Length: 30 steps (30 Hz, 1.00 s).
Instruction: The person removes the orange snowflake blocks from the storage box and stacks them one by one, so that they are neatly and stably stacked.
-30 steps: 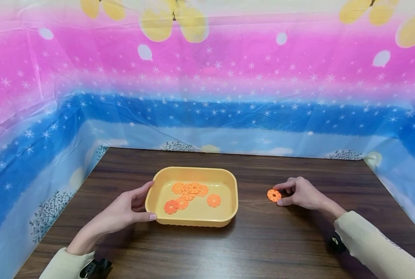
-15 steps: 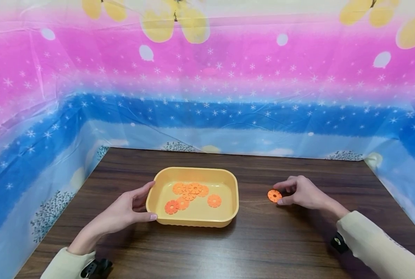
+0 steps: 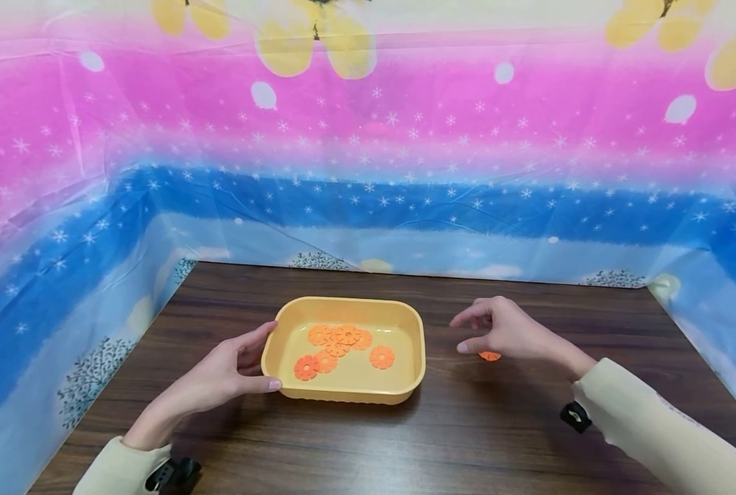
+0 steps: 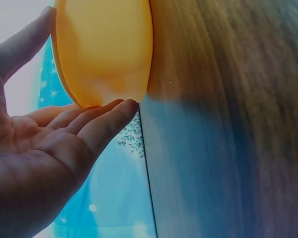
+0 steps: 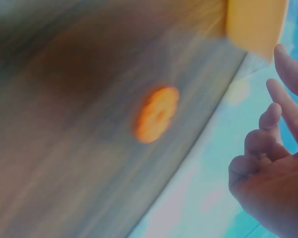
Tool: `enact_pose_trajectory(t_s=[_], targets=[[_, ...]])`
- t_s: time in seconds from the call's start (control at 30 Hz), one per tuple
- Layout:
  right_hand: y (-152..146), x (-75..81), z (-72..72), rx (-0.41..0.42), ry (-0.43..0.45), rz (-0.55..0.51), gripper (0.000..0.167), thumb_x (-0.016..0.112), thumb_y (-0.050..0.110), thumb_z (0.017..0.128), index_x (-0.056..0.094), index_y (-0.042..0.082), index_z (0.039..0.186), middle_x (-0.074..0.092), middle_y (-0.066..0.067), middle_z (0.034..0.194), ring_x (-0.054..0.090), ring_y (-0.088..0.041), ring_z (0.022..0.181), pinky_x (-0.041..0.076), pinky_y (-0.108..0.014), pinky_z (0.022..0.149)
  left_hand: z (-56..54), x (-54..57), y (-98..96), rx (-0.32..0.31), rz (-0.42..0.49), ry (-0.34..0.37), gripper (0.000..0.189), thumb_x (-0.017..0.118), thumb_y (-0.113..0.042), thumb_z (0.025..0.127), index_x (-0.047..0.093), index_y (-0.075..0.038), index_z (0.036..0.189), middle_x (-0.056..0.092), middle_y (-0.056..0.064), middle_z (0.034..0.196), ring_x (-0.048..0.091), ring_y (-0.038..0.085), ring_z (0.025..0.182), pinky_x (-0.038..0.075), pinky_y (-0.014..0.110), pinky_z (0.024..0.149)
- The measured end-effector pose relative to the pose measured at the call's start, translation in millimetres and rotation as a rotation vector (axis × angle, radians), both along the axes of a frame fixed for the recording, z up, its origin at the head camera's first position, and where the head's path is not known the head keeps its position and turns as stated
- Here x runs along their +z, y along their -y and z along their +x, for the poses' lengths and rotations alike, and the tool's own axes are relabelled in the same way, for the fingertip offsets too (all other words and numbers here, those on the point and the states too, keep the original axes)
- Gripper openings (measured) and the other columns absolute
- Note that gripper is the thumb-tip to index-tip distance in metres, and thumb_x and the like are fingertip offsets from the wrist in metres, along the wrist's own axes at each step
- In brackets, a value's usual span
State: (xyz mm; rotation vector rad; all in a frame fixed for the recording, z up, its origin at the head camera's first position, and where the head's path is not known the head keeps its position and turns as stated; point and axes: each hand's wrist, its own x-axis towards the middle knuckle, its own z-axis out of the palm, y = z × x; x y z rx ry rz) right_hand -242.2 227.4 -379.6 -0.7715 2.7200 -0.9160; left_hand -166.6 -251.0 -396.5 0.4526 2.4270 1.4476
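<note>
At the left end of a yellow plastic tub [image 3: 349,397], my left hand [image 3: 216,375] holds the side between thumb and fingers. The left wrist view has the thumb at the tub's rim and the fingertips [image 4: 130,106] against its wall. Several orange notched snowflake discs [image 3: 382,357] lie in the tub, some overlapping. My right hand [image 3: 516,335] is in the air right of the tub, thumb and index apart, nothing between them. Behind it, mostly hidden in the head view, an orange notched piece [image 5: 159,115] rests on the table, thick-edged like a small stack of discs.
The dark wood-grain table [image 3: 343,447] ends at a patterned cloth [image 3: 368,206] that hangs along the back and both sides. Black straps with small devices [image 3: 574,416] sit on both wrists.
My right hand has let go of the orange notched piece and moved left and up, towards the tub. The left hand stays on the tub.
</note>
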Motion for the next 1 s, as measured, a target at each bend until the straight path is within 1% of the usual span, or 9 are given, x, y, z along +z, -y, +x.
enact_pose_trajectory(t_s=[0.07,0.17,0.27,0.33,0.5,0.6,0.73,0.87,1.0], targets=[[13,4.6,-0.5,0.031,-0.013,0.001,0.032,0.089,0.025,0.085,0.08,0.023,0.115,0.062,0.002,0.089,0.052,-0.025,0.083,0.043,-0.03,0.066,-1.2,-0.4,1.0,-0.001,0.013,-0.004,0.102,0.085,-0.017,0.089,0.019,0.001,0.165,0.03,0.026,0.166,0.04,0.042,0.147,0.053,0.038,0.105],[33,10.9,-0.5,0.087,-0.033,-0.009,0.032,0.089,0.024,0.085,0.081,0.021,0.115,0.061,0.004,0.09,0.054,-0.025,0.086,0.045,-0.031,0.067,-3.0,-0.9,2.0,-0.005,0.03,-0.008,0.101,0.084,-0.015,0.09,0.019,0.0,0.166,0.028,0.025,0.167,0.039,0.042,0.147,0.052,0.037,0.105],[50,14.2,-1.6,0.142,-0.05,-0.021,0.032,0.089,0.022,0.084,0.081,0.019,0.114,0.06,0.003,0.089,0.053,-0.021,0.084,0.045,-0.03,0.066,-4.1,-1.3,2.1,-0.018,0.033,-0.017,0.1,0.084,-0.015,0.091,0.019,0.001,0.165,0.03,0.027,0.165,0.041,0.043,0.146,0.053,0.036,0.105],[61,15.6,-2.6,0.17,-0.054,-0.023,0.031,0.09,0.022,0.084,0.081,0.02,0.113,0.06,0.002,0.088,0.052,-0.019,0.081,0.044,-0.029,0.066,-4.5,-1.8,1.7,-0.023,0.032,-0.019,0.1,0.084,-0.016,0.091,0.019,0.002,0.165,0.032,0.028,0.164,0.044,0.043,0.144,0.054,0.036,0.104],[85,17.6,-7.1,0.241,-0.054,-0.022,0.03,0.09,0.022,0.084,0.081,0.024,0.112,0.059,0.001,0.086,0.049,-0.022,0.073,0.039,-0.028,0.063,-5.2,-2.5,0.9,-0.014,0.029,-0.011,0.1,0.084,-0.016,0.09,0.02,0.001,0.165,0.034,0.028,0.163,0.048,0.042,0.142,0.055,0.035,0.102],[98,17.3,-10.3,0.283,-0.042,-0.024,0.032,0.091,0.022,0.083,0.08,0.022,0.113,0.059,0.001,0.087,0.048,-0.024,0.071,0.037,-0.027,0.062,-5.6,-2.1,0.8,-0.017,0.032,-0.009,0.1,0.084,-0.016,0.09,0.019,0.001,0.165,0.033,0.028,0.163,0.048,0.042,0.142,0.055,0.035,0.102],[112,14.9,-14.4,0.334,-0.005,-0.017,0.036,0.092,0.019,0.081,0.08,0.016,0.115,0.062,-0.007,0.092,0.047,-0.028,0.07,0.036,-0.026,0.062,-6.1,-2.5,0.4,-0.011,0.025,-0.003,0.101,0.085,-0.016,0.09,0.02,0.0,0.165,0.033,0.028,0.163,0.048,0.042,0.142,0.056,0.034,0.101],[123,11.4,-17.4,0.363,0.032,0.01,0.04,0.092,0.016,0.08,0.079,0.011,0.117,0.066,-0.014,0.099,0.049,-0.032,0.072,0.037,-0.027,0.062,-6.7,-3.8,0.6,-0.005,0.014,-0.004,0.101,0.085,-0.017,0.089,0.02,0.0,0.165,0.034,0.027,0.164,0.048,0.041,0.142,0.055,0.035,0.102],[131,6.5,-20.0,0.377,0.058,0.038,0.041,0.092,0.014,0.08,0.079,0.01,0.119,0.066,-0.017,0.099,0.048,-0.028,0.071,0.037,-0.026,0.062,-7.0,-4.7,1.7,-0.01,0.012,-0.006,0.101,0.085,-0.017,0.09,0.02,0.0,0.165,0.034,0.027,0.163,0.047,0.042,0.142,0.054,0.036,0.103]])
